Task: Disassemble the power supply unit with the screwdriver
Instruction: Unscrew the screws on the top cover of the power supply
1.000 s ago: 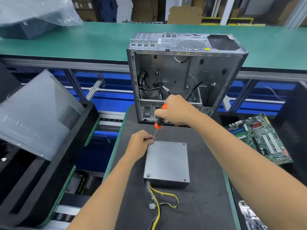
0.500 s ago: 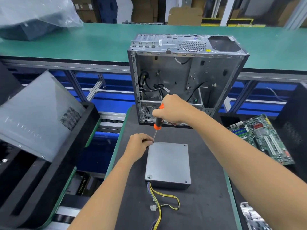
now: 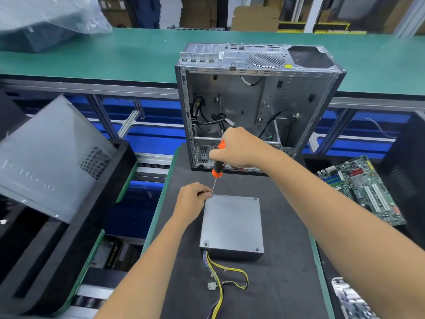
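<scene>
A grey metal power supply unit [image 3: 232,224] lies flat on the dark mat [image 3: 282,284], its yellow and purple cables [image 3: 220,279] trailing toward me. My right hand [image 3: 239,148] grips the orange and black screwdriver [image 3: 218,165], which stands nearly upright with its tip at the unit's far left corner. My left hand [image 3: 193,199] sits beside that corner, its fingertips pinching the screwdriver's shaft near the tip. Screws show at the other three corners of the lid.
An open, gutted computer case [image 3: 255,107] stands upright just behind the mat. A green motherboard [image 3: 363,189] lies to the right. A grey side panel [image 3: 50,157] leans in a black bin on the left. A green bench [image 3: 115,56] runs behind.
Both hands and the screwdriver stay at the unit's far left corner; my right hand shifts slightly on the handle. The view has drifted a little.
</scene>
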Demonstrator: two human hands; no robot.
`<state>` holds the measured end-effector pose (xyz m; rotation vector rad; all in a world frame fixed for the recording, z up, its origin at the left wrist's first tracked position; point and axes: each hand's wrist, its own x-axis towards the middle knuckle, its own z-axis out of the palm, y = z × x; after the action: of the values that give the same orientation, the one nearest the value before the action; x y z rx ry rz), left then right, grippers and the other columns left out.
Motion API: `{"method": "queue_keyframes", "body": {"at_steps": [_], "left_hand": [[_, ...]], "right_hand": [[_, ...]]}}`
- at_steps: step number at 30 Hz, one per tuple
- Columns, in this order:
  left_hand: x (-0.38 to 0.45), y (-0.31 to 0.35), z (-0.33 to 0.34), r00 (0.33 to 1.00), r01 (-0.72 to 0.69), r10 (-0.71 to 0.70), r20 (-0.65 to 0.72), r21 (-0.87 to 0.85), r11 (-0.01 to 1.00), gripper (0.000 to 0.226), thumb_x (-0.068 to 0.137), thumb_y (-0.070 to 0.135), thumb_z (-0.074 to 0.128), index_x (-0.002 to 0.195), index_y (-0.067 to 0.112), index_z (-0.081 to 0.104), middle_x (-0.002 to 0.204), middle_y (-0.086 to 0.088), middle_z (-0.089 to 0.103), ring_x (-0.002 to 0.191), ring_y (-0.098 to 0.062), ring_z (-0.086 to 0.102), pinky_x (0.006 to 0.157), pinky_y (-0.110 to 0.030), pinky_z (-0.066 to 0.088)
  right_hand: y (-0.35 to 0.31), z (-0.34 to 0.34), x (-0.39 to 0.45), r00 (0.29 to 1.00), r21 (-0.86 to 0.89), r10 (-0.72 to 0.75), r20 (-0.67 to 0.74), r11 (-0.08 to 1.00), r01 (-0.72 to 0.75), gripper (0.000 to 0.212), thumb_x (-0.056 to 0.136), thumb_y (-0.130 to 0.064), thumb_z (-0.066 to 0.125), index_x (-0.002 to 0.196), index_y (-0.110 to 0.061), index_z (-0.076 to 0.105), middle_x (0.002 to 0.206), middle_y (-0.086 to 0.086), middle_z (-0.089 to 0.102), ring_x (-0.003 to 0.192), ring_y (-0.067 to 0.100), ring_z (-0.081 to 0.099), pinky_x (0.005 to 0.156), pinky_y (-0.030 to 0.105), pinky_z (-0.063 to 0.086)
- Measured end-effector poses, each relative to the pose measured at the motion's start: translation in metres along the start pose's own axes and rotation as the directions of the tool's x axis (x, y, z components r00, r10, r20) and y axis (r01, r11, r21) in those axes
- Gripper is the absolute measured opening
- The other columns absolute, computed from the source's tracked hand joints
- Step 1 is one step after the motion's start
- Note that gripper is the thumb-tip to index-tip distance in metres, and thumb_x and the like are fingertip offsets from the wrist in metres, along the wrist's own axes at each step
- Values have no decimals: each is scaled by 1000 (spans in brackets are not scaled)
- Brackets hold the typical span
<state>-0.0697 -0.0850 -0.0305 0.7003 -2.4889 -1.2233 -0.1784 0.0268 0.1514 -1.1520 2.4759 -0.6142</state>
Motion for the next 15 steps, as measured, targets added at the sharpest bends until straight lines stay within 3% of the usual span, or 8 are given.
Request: {"method": "queue_keyframes", "body": {"at_steps": [2,5,11,13,15], "left_hand": [[0,-1,0,1000,-4,4,1,4,1000,9,85,10,67,88,13,76,82,8,67,78,-3,60,71,-14,43],[1,0,-2,999,-31,31,13,19,999,10,85,10,67,89,13,76,80,9,67,76,-1,59,70,-12,43],[2,-1,0,999,-39,38,15,25,999,10,85,11,67,89,14,76,81,9,68,77,0,60,69,-7,40],[1,-2,-1,999,-27,26,19,17,999,10,85,11,67,89,16,75,82,13,67,78,3,60,69,-5,40],[0,-3,-2,999,-5,6,36,-21,1000,11,85,12,67,89,21,73,81,16,67,77,5,61,66,-4,42]], "right_hand": [[0,0,0,1000,5,-2,0,1000,2,35,78,-31,59,60,-13,36,51,1,34,48,20,27,48,28,25],[-1,-1,2,1000,31,7,22,1000,-8,34,78,-31,58,71,2,61,48,3,39,50,21,34,55,31,33],[-2,-6,10,995,-3,11,100,1000,-10,29,81,-32,57,68,-6,57,43,1,53,35,17,52,49,24,41],[-2,-6,14,992,12,18,128,1000,-20,36,81,-35,57,73,-1,65,39,-3,54,35,17,56,47,21,44],[-4,-7,17,986,3,27,164,1000,-28,50,83,-51,57,72,-4,68,38,-4,56,37,18,60,47,21,48]]}}
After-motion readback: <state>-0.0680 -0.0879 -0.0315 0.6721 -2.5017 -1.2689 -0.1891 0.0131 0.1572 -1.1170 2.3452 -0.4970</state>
